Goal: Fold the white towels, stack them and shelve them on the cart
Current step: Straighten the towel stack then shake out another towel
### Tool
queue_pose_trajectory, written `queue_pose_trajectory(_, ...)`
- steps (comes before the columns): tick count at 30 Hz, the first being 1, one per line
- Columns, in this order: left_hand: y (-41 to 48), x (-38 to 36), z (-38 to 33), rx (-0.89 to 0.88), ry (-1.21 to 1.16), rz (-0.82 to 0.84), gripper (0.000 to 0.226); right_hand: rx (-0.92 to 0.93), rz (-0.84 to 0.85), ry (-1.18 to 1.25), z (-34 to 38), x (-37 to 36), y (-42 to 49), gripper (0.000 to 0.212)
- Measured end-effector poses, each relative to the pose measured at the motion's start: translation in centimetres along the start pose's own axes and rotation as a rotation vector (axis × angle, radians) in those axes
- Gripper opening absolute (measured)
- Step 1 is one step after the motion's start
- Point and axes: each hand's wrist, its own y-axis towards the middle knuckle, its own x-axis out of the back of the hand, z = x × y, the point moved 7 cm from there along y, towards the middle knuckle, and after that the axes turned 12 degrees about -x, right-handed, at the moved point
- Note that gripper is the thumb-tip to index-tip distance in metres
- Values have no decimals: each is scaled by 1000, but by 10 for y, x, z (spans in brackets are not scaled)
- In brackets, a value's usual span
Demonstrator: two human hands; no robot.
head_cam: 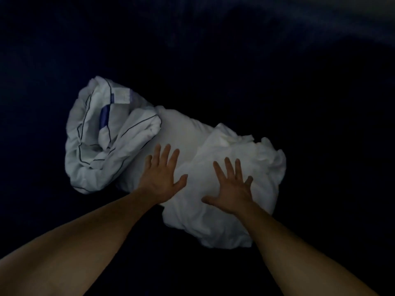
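A crumpled pile of plain white towels [215, 214] lies on a very dark blue surface [320, 124] in the middle of the head view. My left hand [160, 177] reaches over its left part with fingers straight and spread. Over the pile's right part, my right hand [232, 186] is spread the same way. I cannot tell whether either palm touches the cloth. Left of the pile lies a bunched white cloth with thin dark stripes and a blue band [102, 137], touching the pile.
The scene is very dim. The dark blue surface fills the whole frame around the cloths, with faint lighter folds at the top right [320, 16]. No cart or shelf is in view.
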Motion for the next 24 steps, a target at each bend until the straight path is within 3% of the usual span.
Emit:
queue_pose_trajectory(7,27,-82,36,19,-67,106,100,6,97,-195,27,-82,82,141)
queue_pose_trajectory(9,27,-94,39,20,-78,124,100,-14,69,-213,29,-92,89,128)
queue_pose_trajectory(13,20,-94,32,1,-111,75,97,-36,2,-85,35,-86,82,63)
queue_pose_trajectory(15,16,-85,25,14,-130,110,101,-33,17,-4,30,-80,67,43)
queue_pose_trajectory(19,2,-53,-2,7,-248,162,113,-40,2,297,8,-39,24,43)
queue_pose_trajectory(22,-18,-23,-35,-18,-387,227,131,-56,-52,447,-13,9,-17,14)
queue_pose_trajectory(24,-33,0,-63,-61,-506,223,143,-37,-127,566,-25,44,-49,17)
